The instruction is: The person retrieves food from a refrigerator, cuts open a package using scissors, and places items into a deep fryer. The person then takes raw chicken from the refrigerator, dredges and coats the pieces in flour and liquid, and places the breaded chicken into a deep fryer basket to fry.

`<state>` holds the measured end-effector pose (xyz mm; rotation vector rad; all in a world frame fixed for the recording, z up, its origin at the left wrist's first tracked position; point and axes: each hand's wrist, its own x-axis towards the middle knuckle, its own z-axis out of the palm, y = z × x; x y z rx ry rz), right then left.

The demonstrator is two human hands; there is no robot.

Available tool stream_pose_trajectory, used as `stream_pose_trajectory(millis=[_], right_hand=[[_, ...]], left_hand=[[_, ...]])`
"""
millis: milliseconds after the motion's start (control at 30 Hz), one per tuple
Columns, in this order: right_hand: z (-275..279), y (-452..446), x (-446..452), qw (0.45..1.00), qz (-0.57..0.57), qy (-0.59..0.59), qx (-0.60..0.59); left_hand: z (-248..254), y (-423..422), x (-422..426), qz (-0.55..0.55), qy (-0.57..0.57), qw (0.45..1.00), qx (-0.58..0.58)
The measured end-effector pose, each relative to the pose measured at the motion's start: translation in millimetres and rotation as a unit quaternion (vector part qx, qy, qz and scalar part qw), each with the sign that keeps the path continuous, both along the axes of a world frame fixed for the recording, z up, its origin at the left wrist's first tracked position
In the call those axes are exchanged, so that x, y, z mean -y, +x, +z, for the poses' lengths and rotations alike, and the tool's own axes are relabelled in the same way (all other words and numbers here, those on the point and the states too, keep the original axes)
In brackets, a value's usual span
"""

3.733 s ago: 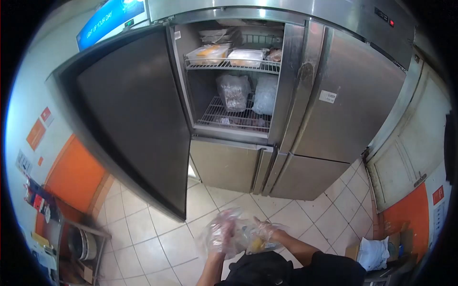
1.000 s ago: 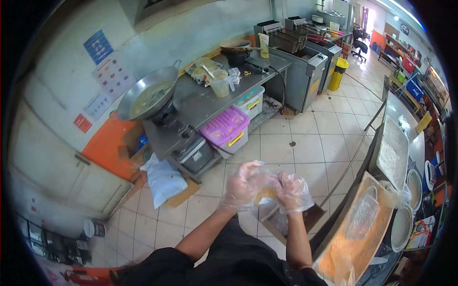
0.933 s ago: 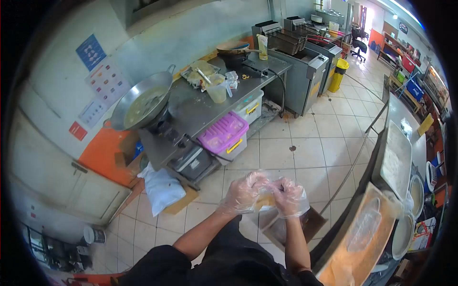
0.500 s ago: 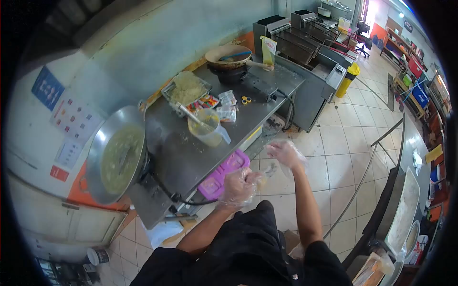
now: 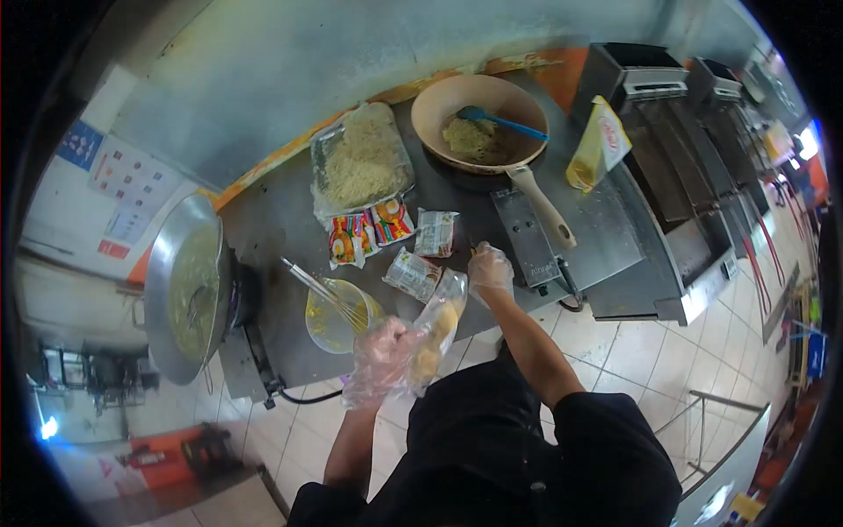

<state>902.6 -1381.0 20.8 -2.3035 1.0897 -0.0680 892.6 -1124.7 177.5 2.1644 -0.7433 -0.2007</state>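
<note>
My left hand (image 5: pixel 382 356), in a clear plastic glove, is closed around the neck of a clear plastic bag (image 5: pixel 438 332) with yellowish, lumpy contents. My right hand (image 5: pixel 492 269), also gloved, reaches to the counter beside the packets. Its fingers close on yellow-handled scissors, which are mostly hidden under them. Two white-backed seasoning packets (image 5: pixel 436 233) lie just left of this hand, and two red-and-yellow packets (image 5: pixel 371 230) lie farther left. Near my left hand stands a clear plastic jug (image 5: pixel 318 314) with a whisk (image 5: pixel 329 294) leaning in it.
A tray of pale crumbs (image 5: pixel 362 162) lies against the wall. A frying pan (image 5: pixel 428 114) holding a blue utensil (image 5: pixel 509 124) rests on a burner, its handle pointing towards me. Beside it stands a yellow pouch (image 5: pixel 599 145). At left is a large wok (image 5: pixel 167 290) of greenish liquid; fryers (image 5: pixel 667 154) stand right.
My view has turned and come closer to the counter. My right hand has gone from above the floor to the scissors. My left hand still holds the bag, now more visible.
</note>
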Motion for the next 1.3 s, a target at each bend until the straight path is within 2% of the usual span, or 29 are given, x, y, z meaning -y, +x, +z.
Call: stream_pose_trajectory(millis=[67,167,200,267,333,400,433,533,567,667,700,800,833,900,967,1000,1100,1200,1300], right_hand=[[11.2,-2.0,3.4,0.998,-0.026,0.051,-0.035],[-10.7,-19.6,11.3,0.991,-0.024,0.125,-0.035],[-17.4,-33.8,8.5,0.988,-0.021,0.150,-0.031],[-28.9,-73.9,5.3,0.948,-0.049,0.314,0.029],[-29.4,-111.1,6.4,0.882,-0.080,0.454,0.103],[-15.9,-146.8,0.6,0.863,-0.083,0.479,0.136],[-3.2,-160.4,-0.7,0.853,-0.085,0.492,0.155],[52.6,-192.6,14.0,0.962,0.065,0.267,0.007],[84.8,-192.3,20.6,0.968,0.114,0.215,-0.056],[81.9,-197.2,23.1,0.978,0.195,0.066,-0.035],[73.3,-194.3,23.1,0.978,0.199,0.050,-0.028],[43.3,-176.1,24.5,0.978,0.208,0.006,-0.007],[38.2,-168.1,23.1,0.980,0.201,0.002,0.002],[28.9,-154.3,20.0,0.981,0.191,-0.007,0.018],[2.8,-145.5,24.2,0.978,0.197,0.034,0.057],[4.7,-142.3,24.6,0.975,0.202,0.053,0.076],[14.2,-144.8,22.4,0.976,0.195,-0.004,0.102],[30.0,-135.4,23.5,0.977,0.201,0.040,0.062],[42.0,-135.7,24.7,0.976,0.178,-0.017,0.124]], left_hand=[[-14.7,10.0,25.4,0.055,0.007,0.998,0.027],[-22.2,26.1,59.9,0.043,-0.020,0.991,-0.122],[-37.0,32.4,64.5,0.005,-0.002,0.994,-0.105],[-73.5,46.5,79.3,-0.083,0.024,0.994,-0.067],[-72.9,55.8,105.9,-0.144,0.084,0.983,-0.075],[-64.9,59.2,125.4,-0.221,0.122,0.967,-0.036],[-69.6,61.0,128.9,-0.280,0.005,0.960,0.012],[-130.7,85.3,154.2,-0.387,0.143,0.881,0.231],[-105.9,87.7,167.1,-0.421,0.095,0.881,0.192],[-84.4,102.7,195.6,-0.459,0.022,0.789,0.408],[-66.6,102.1,201.3,-0.477,0.057,0.745,0.463],[-58.9,100.0,211.7,-0.519,0.196,0.780,0.290],[-58.7,100.2,211.2,-0.514,0.166,0.817,0.203],[-76.1,103.6,214.2,-0.541,0.157,0.790,0.242],[-76.9,105.1,216.2,-0.555,0.152,0.771,0.275],[-72.8,104.6,217.0,-0.556,0.150,0.765,0.288],[-65.3,99.8,218.5,-0.575,0.137,0.745,0.310],[-63.7,97.7,219.3,-0.574,0.096,0.739,0.338],[-60.3,100.1,218.7,-0.566,0.097,0.741,0.348]])
